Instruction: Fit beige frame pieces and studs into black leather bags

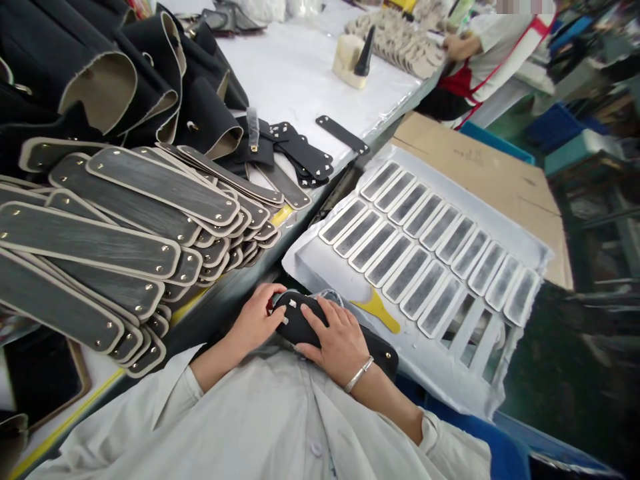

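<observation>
Close to my body lies a long black strip [295, 328] with rounded ends, a small metal stud near its right end and whitish bits at its left end. My left hand [256, 321] pinches the strip's left end between thumb and fingers. Across the strip's middle rests my right hand [340, 337], thumb at the near edge and fingers over the top, gripping it. Beyond the strip is a whitish sheet [345, 263] bearing two rows of grey rounded panels with pale borders. A yellow flat scraper-like piece [380, 312] lies on that sheet near my right hand.
Grey strips with pale edges and studs [135, 247] are piled at left, before folded black material [195, 107]. Several black strips [303, 157] lie on the white table [295, 60]. A cardboard sheet [480, 167] is at right. A co-worker [500, 53] stands far right.
</observation>
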`<state>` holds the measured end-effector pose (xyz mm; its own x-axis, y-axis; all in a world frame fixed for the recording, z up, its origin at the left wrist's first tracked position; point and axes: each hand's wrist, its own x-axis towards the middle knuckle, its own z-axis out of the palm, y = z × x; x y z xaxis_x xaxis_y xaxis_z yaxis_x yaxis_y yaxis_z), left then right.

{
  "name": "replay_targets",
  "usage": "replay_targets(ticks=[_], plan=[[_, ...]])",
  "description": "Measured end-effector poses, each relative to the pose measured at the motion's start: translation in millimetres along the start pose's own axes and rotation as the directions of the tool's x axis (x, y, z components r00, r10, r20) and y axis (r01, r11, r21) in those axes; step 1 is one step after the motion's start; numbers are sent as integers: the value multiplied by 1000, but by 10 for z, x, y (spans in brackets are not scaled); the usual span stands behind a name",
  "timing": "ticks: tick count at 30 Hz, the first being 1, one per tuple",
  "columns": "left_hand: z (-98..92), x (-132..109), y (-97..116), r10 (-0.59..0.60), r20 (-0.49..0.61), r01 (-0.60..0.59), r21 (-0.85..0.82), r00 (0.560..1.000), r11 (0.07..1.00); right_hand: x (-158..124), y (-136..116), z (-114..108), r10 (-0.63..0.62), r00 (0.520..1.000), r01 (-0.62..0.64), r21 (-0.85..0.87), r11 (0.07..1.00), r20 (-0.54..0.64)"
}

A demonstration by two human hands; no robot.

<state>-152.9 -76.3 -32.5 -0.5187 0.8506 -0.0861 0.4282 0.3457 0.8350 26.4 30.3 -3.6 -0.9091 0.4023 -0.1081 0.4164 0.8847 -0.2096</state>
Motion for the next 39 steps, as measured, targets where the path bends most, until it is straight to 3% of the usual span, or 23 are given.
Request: replay_targets(ticks=[4,12,15,17,19,22,24,26,31,35,39], plan=[[-16,-21,4,-21,74,24,-34,997,999,-276,193,-36,11,1000,-11,-16,1000,8],[-9,-69,28,-133,100,138,-41,986,990,-977,581,-143,106,994,-108,-58,993,-37],[-38,-57,-38,-178,168,191,-66,970,979,-1134,636,-164,152,986,-151,16,988,-73],[-48,-19,-61,-165,201,188,-102,966,977,-1191,663,-120,236,964,-214,172,962,-122],[-32,28,-36,-156,232,186,-115,960,976,-1207,691,-33,406,902,-316,413,854,-150],[39,87,66,-173,258,176,11,951,984,-1180,744,108,580,814,-415,710,569,11],[90,108,129,-163,258,136,119,952,984,-1155,780,164,557,821,-416,796,439,121],[121,116,164,-136,255,93,174,957,980,-1136,809,180,533,833,-403,821,403,147],[121,116,177,-109,239,54,225,965,973,-1020,860,89,518,848,-442,688,576,112],[79,124,204,-108,261,41,248,959,968,-844,843,-75,468,871,-478,488,731,153],[36,90,228,66,250,-137,278,966,951,-715,690,-231,350,935,-355,191,915,58]])
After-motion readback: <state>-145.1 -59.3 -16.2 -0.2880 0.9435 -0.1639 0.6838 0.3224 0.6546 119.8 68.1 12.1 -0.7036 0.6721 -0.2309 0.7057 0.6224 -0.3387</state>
